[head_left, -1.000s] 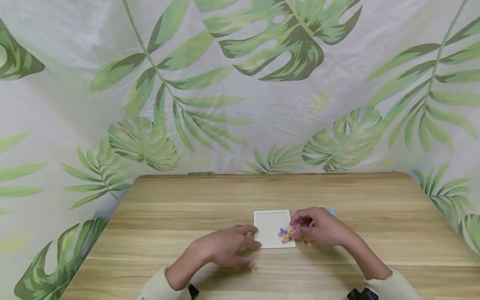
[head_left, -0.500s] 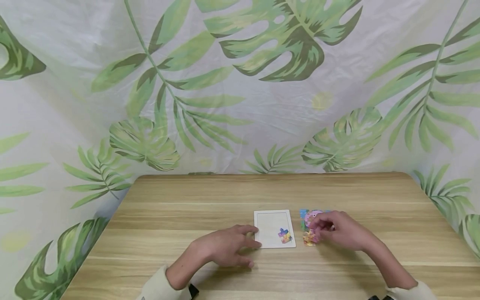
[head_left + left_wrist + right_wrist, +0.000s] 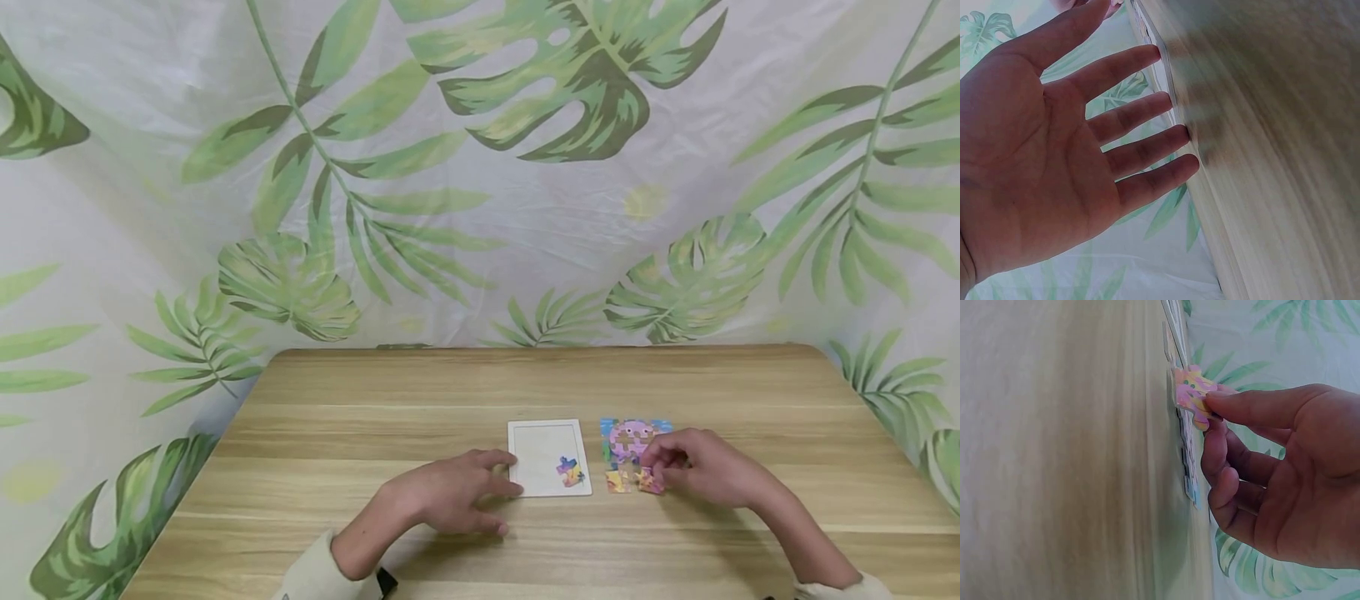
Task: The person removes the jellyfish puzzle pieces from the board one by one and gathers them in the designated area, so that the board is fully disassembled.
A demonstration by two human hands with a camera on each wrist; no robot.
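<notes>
My right hand pinches a pink and yellow jigsaw piece between thumb and fingertips, tilted just above the table in the right wrist view. Beside it lies a group of jigsaw pieces showing a pink face on blue and green; the hand covers part of it. A white puzzle frame lies left of the group, with a blue and yellow jigsaw piece in its lower right corner. The spread fingers of my left hand touch the frame's left edge; in the left wrist view the palm holds nothing.
A wooden table carries everything. Behind it hangs a pale cloth printed with green leaves.
My right hand has moved from over the frame's right side to the right, now above the lower right of the piece group. The corner piece stays in the frame. My left hand has stayed put.
</notes>
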